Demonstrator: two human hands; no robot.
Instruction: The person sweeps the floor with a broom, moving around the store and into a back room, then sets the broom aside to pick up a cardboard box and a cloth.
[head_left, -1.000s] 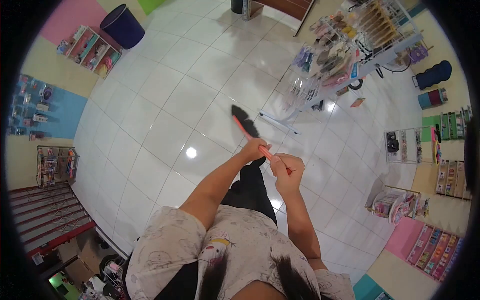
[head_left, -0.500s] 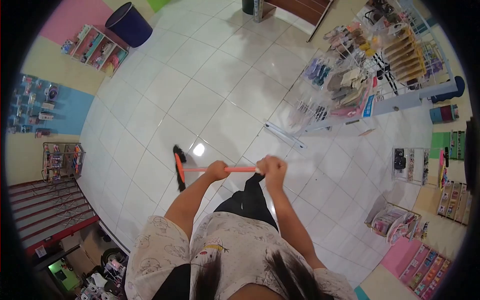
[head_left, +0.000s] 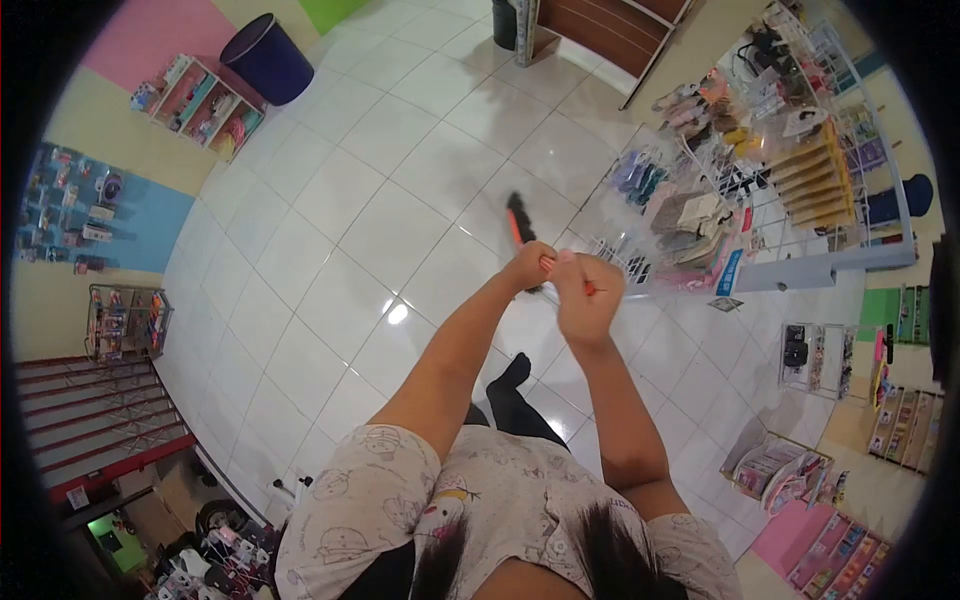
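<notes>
A broom (head_left: 516, 222) with an orange head and black bristles is in front of me, near the foot of the display rack. My left hand (head_left: 530, 266) is closed round its orange handle, close to the broom head in this view. My right hand (head_left: 592, 292) grips the handle's upper end, just right of the left hand. Both hands hide most of the handle and part of the bristles. Whether the bristles touch the floor cannot be made out.
White tiled floor (head_left: 400, 210) spreads around me. A wire display rack (head_left: 840, 270) with hanging packets stands close on the right. A dark blue bin (head_left: 266, 60) and a small shelf (head_left: 198, 108) are at the far left, a brown shelf unit (head_left: 610, 35) ahead.
Both hands have moved forward and to the right with the broom. Its head has swung from the left to ahead of me, beside the rack. My foot shows more clearly below.
</notes>
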